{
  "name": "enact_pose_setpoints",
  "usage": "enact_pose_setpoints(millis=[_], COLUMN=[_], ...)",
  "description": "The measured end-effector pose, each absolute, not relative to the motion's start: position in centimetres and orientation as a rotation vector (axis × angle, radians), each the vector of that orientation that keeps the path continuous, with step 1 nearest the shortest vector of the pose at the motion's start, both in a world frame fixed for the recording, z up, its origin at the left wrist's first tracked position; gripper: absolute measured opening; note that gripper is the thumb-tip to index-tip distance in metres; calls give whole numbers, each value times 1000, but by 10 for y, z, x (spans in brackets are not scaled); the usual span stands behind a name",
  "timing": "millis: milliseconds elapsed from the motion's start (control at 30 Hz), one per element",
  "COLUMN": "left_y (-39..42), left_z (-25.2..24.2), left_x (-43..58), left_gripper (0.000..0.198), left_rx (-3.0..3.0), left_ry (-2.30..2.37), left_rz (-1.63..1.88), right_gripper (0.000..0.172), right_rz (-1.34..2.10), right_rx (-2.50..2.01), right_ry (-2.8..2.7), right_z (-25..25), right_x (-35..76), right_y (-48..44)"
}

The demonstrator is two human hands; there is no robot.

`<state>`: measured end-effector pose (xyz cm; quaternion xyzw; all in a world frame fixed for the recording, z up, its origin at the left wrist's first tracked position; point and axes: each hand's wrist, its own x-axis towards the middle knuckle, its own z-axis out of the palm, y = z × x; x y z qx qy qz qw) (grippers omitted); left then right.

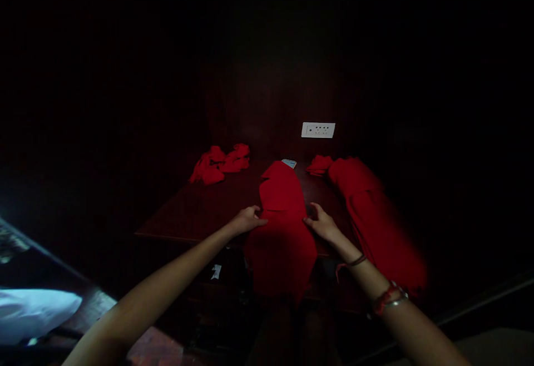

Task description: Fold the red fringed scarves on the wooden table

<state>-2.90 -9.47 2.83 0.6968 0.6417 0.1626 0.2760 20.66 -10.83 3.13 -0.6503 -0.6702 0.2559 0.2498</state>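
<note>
A long piece of red cloth (283, 238) lies over the dark table (179, 216) in front of me and hangs down past its front edge. A fold or overlapping layer crosses it between my hands. My left hand (248, 220) grips its left edge, thumb on top. At the opposite edge, my right hand (323, 224) holds the cloth between thumb and fingers. The undersides of both grips are hidden, and dim light hides the stitching and finer detail.
Crumpled red cloth pieces (212, 168) lie at the table's back left. A big stack of red cloth (375, 221) drapes over the right side, beside a small folded red pile (319, 164). A phone-like object (289, 163) lies behind the cloth, below a white wall socket (318, 130).
</note>
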Motion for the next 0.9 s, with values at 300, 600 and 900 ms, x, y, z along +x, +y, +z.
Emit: enact_pose_setpoints(millis=[300,600,900], left_y=[-84,-89,-70], left_z=[31,43,36], left_x=[-14,-7,-8], left_gripper=[5,24,38], left_rx=[1626,1340,1414], left_ry=[1732,1606,1791], left_rz=[569,636,626], right_gripper=[50,68,65], right_rz=[955,1258,1000], right_rx=[-1737,-1468,-1658], right_ry=[-1447,-1221,-1305], right_z=[36,37,42], right_x=[192,194,204], right_y=[-89,-103,-84])
